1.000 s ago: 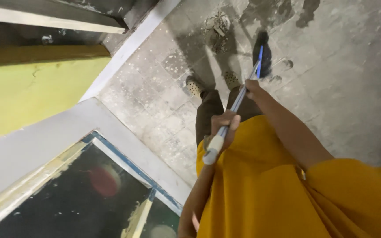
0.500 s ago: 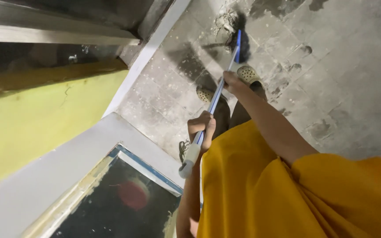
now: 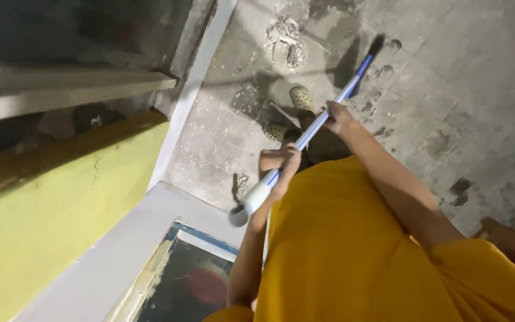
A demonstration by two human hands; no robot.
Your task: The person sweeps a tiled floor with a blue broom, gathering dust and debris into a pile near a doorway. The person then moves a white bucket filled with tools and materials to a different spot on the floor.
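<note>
A yellow-green wall (image 3: 43,220) stands at far left, beside a grey ledge (image 3: 120,250) over dark glass (image 3: 192,286); the left hand (image 3: 281,164) has its grip clenched near the white end of a blue mop pole (image 3: 305,137); the right hand (image 3: 336,116) clasps it higher, the pole slanting to the stained tile floor (image 3: 448,89).

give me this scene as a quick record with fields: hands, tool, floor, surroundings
left hand: left hand gripped round the upper part of the pole, near its white end cap
right hand: right hand gripped lower on the pole
tool: long blue and white pole, slanting down toward the floor; its lower end is dark and unclear
floor: grey tiled floor, stained, with a debris pile
surroundings: yellow-green wall on the left
</note>
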